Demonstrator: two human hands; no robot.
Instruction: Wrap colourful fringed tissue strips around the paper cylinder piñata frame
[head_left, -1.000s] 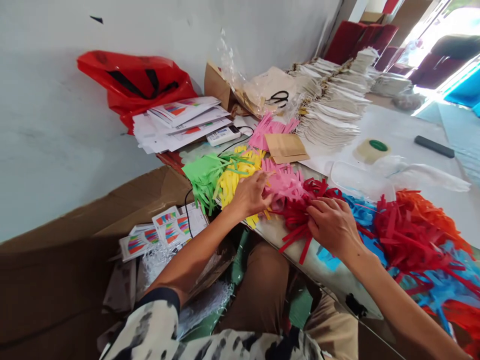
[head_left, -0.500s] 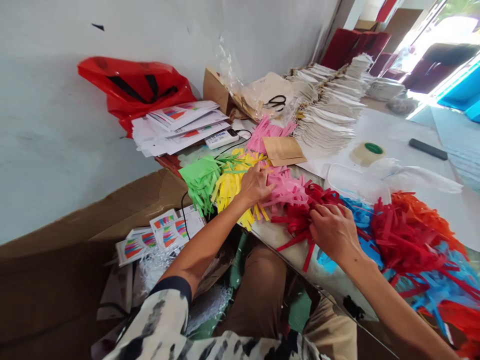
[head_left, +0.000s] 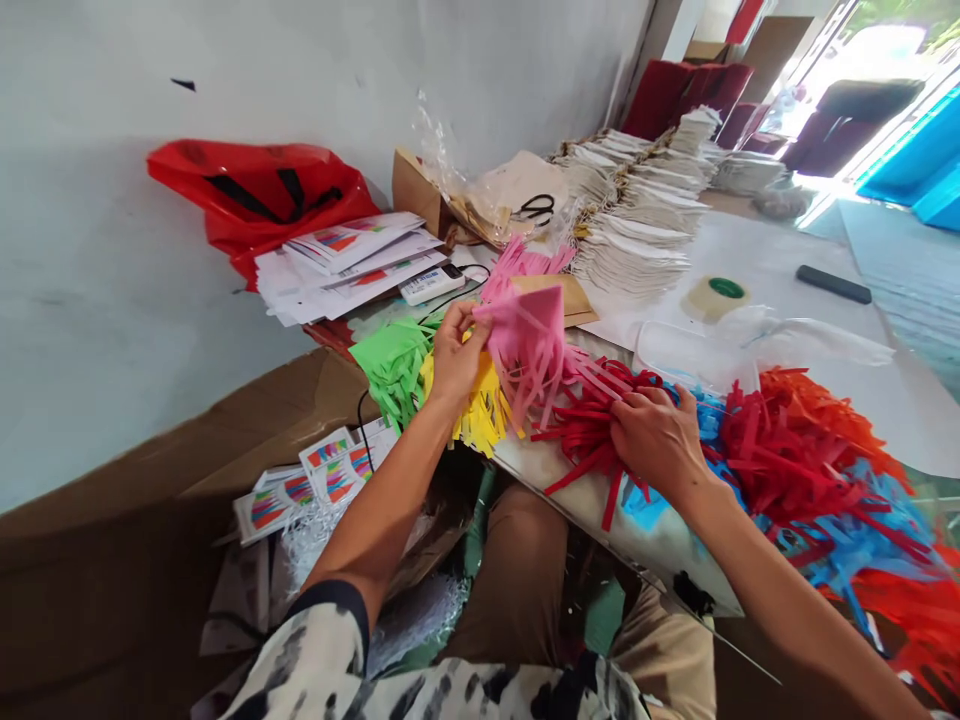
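Note:
A pink fringed paper piece [head_left: 529, 325] is pinched at its left corner by my left hand [head_left: 457, 350], its cut strips hanging down. Below that hand lie yellow fringed paper [head_left: 484, 410] and, to its left, green fringed paper [head_left: 394, 365]. My right hand [head_left: 658, 438] is curled over dark red fringed paper [head_left: 581, 420] at the table's near edge, fingers closed on the strips. Blue fringed paper [head_left: 643, 507] shows beneath that wrist. Behind the raised piece are more pink strips [head_left: 517, 262] and a brown paper envelope [head_left: 577, 300], partly covered.
To the right, red [head_left: 795, 470] and orange fringe [head_left: 847, 415] are heaped. A clear plastic tray [head_left: 694, 355], tape roll [head_left: 716, 298] and stacked white bundles [head_left: 637, 230] lie behind. Scissors [head_left: 536, 208], printed sheets [head_left: 352, 260] and a red bag [head_left: 262, 200] are near the wall.
My left hand has lifted a pink fringed piece off the pile and moved slightly left with it. My right hand stays on the dark red fringe.

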